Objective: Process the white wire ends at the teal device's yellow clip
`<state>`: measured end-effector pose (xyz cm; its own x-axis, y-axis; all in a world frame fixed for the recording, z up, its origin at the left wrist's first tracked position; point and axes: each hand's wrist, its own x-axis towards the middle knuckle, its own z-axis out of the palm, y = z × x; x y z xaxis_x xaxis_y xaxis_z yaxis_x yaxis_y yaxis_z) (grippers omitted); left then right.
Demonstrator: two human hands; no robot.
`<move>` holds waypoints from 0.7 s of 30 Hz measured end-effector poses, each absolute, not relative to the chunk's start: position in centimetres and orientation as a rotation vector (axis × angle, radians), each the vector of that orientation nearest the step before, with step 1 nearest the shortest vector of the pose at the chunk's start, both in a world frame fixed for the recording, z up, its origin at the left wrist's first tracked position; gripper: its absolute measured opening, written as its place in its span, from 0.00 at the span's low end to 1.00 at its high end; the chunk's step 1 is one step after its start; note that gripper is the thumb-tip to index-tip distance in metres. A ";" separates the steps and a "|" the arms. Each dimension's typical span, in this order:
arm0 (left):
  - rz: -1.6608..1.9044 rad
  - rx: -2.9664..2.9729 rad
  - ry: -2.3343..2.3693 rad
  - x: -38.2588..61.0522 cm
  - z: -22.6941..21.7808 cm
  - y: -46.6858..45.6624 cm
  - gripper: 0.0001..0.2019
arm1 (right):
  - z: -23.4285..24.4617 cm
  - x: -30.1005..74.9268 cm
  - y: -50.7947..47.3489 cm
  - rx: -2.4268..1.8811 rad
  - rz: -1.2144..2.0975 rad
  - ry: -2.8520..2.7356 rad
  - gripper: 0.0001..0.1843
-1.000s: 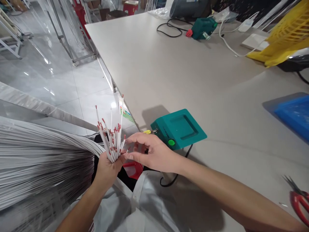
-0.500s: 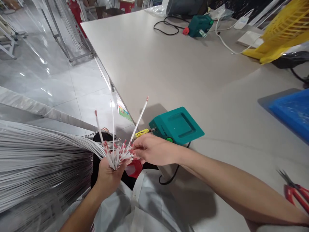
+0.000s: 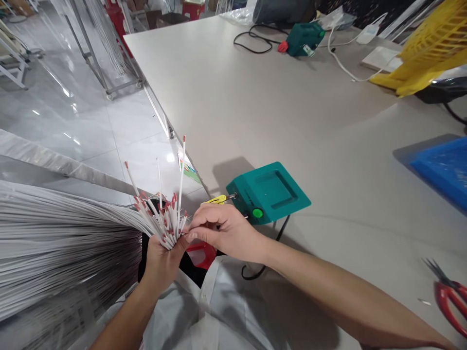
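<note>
Left hand (image 3: 162, 260) grips wires (image 3: 157, 221), red tips (image 3: 174, 198) up, likely for easy reach; right hand (image 3: 226, 234), fingers narrow, is beside them, hold unclear.

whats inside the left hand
The left hand holds a bundle of red-tipped white wires, their ends fanning out above it. The stretch inside the grip is covered.

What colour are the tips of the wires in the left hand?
The wire tips are reddish; the head view shows them best.
</note>
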<state>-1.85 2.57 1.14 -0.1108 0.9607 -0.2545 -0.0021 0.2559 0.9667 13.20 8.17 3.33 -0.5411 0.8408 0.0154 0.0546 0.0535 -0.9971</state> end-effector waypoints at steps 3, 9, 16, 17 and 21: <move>1.103 0.844 1.356 -1.8 0.5 2.4 0.05 | 2.3 12.5 8.2 -0.827 1.832 -1.310 0.03; 1.232 0.628 1.199 -1.4 -0.5 1.9 0.05 | 1.5 11.8 7.8 -0.743 1.988 -1.015 0.04; 1.277 0.516 1.177 -0.9 0.0 2.0 0.08 | 1.4 11.6 7.1 -0.918 1.884 -1.052 0.04; 1.283 0.507 1.172 -0.8 0.0 2.1 0.08 | 1.4 11.5 7.0 -0.925 1.824 -1.093 0.03; 1.305 0.491 1.174 -0.7 0.1 2.1 0.08 | 1.4 11.5 6.7 -0.950 1.407 -1.421 0.05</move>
<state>-0.70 2.09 0.06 -0.1587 0.9102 -0.3826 -0.4761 0.2690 0.8372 11.52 6.72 1.44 -0.3055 0.9490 0.0772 -0.0681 0.0591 -0.9959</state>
